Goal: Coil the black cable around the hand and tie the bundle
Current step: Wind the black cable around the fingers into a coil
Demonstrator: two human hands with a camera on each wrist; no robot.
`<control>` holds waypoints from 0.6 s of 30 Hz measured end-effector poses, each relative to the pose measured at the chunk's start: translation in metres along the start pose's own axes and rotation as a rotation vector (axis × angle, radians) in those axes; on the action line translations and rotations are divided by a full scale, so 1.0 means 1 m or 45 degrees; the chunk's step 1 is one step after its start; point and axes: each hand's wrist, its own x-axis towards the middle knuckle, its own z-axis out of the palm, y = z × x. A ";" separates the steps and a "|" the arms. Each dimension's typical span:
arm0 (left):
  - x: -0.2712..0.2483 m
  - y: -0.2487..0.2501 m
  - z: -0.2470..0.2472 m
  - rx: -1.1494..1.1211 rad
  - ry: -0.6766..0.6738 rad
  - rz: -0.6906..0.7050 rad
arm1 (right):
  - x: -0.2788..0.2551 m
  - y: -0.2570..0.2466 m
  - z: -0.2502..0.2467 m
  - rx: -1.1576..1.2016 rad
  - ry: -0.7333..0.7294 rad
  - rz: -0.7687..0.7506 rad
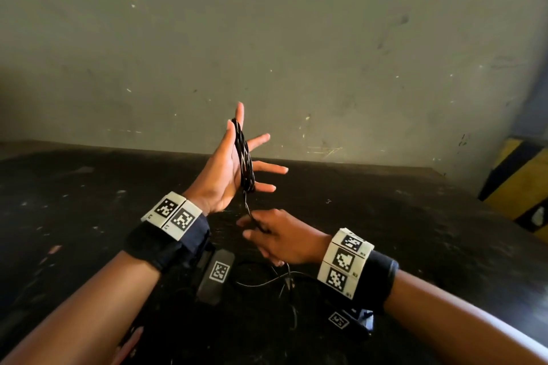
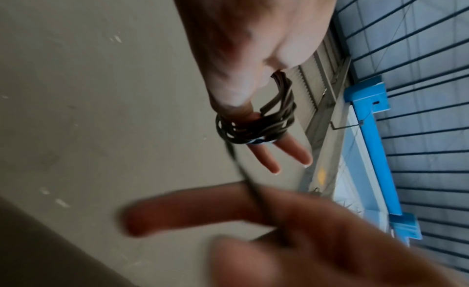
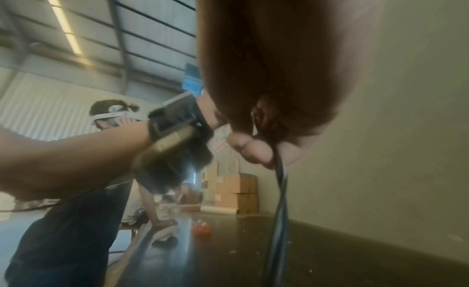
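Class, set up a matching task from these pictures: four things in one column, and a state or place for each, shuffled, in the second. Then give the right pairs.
Column one
1. left hand
2. right hand
3. black cable
4. table

Column two
A. pinches the cable's free run
B. looped in several turns around spread fingers
C. raised, fingers straight and spread
D. dark and scuffed, with slack cable lying on it

Pairs: 1-C, 2-A, 3-B, 4-D

Bare forearms; black wrist straps (image 1: 166, 246), each with white blocks carrying black-and-white square markers (image 1: 344, 261).
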 end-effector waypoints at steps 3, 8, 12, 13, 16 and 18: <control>-0.001 -0.007 -0.009 0.171 0.058 -0.045 | -0.003 -0.014 -0.012 -0.203 0.031 -0.053; -0.008 -0.027 -0.020 0.580 0.029 -0.137 | -0.010 -0.040 -0.042 -0.511 0.043 -0.133; -0.024 -0.039 -0.022 0.642 -0.063 -0.235 | -0.015 -0.058 -0.085 -0.650 0.099 -0.113; -0.026 -0.041 -0.020 0.641 -0.083 -0.247 | -0.016 -0.062 -0.095 -0.662 0.112 -0.104; -0.030 -0.041 -0.010 0.664 -0.142 -0.336 | -0.016 -0.071 -0.113 -0.685 0.123 -0.113; -0.032 -0.044 -0.010 0.676 -0.200 -0.444 | -0.013 -0.074 -0.122 -0.678 0.130 -0.161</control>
